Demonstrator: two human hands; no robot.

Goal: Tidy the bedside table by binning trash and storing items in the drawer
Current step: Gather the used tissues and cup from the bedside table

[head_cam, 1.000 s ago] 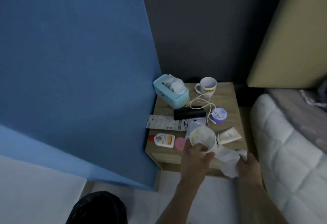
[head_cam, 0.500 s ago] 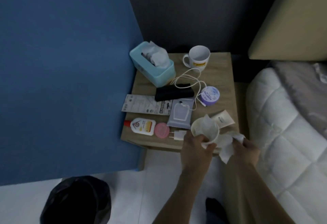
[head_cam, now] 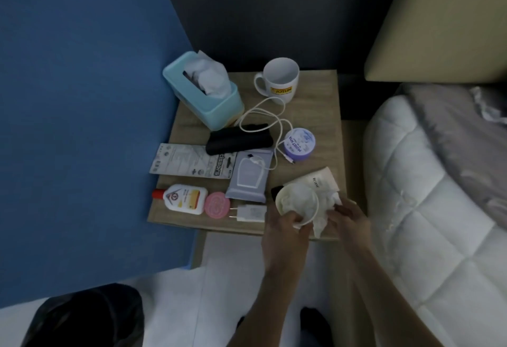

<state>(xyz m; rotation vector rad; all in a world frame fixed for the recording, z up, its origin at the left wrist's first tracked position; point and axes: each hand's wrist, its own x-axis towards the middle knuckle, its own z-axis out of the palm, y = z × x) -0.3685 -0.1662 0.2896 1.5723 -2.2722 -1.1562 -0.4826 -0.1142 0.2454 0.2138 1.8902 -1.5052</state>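
A wooden bedside table [head_cam: 315, 99] carries several items. My left hand [head_cam: 285, 234] grips a white paper cup [head_cam: 297, 202] by its near rim, over the table's front right corner. My right hand [head_cam: 349, 217] pinches a crumpled white tissue [head_cam: 325, 212] right beside the cup. A white tube [head_cam: 318, 179] lies just behind the cup. A white charger plug [head_cam: 249, 212], a pink round case [head_cam: 217, 204] and a lotion bottle [head_cam: 183, 198] line the front edge. A black-lined bin [head_cam: 87, 316] stands on the floor at lower left.
Further back sit a teal tissue box [head_cam: 203, 91], a white mug [head_cam: 281, 79], a white cable [head_cam: 263, 116], a black pouch [head_cam: 238, 139], a purple jar [head_cam: 299, 144], a wipes pack [head_cam: 248, 179] and a scissors card [head_cam: 189, 160]. A blue panel [head_cam: 82, 99] flanks the left, a bed [head_cam: 439, 195] the right.
The view has shifted, so the table sits higher and the bin shows more. My right hand has brought the tissue up against the cup; my left hand still holds the cup.
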